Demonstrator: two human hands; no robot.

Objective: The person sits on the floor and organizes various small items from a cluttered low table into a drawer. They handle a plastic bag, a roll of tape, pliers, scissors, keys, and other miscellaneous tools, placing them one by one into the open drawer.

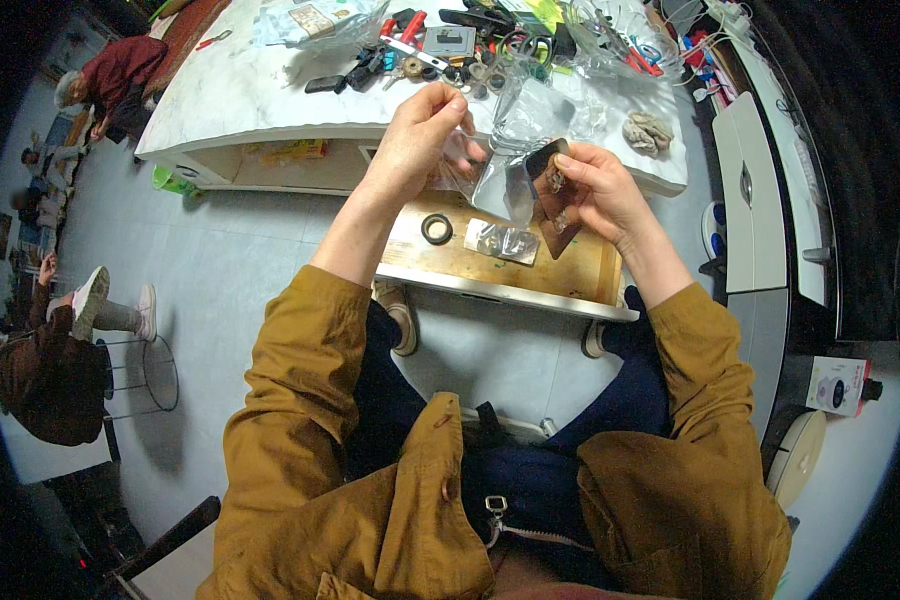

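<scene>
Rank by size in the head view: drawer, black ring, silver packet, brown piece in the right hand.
Drawer
Brown piece and silver packet: unsure, the former being nearer the camera
Black ring

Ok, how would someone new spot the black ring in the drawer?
Find the white table, then the open drawer at its near side. The ring lies left of the silver packet: round, black, pale-middled, where the packet is rectangular.

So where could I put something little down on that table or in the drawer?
On the white table, there's bare room between its left edge and the small black thing. In the wooden drawer, there's a smaller patch right of the silver packet. The table's far middle is crowded with tools and clear bags.
</scene>
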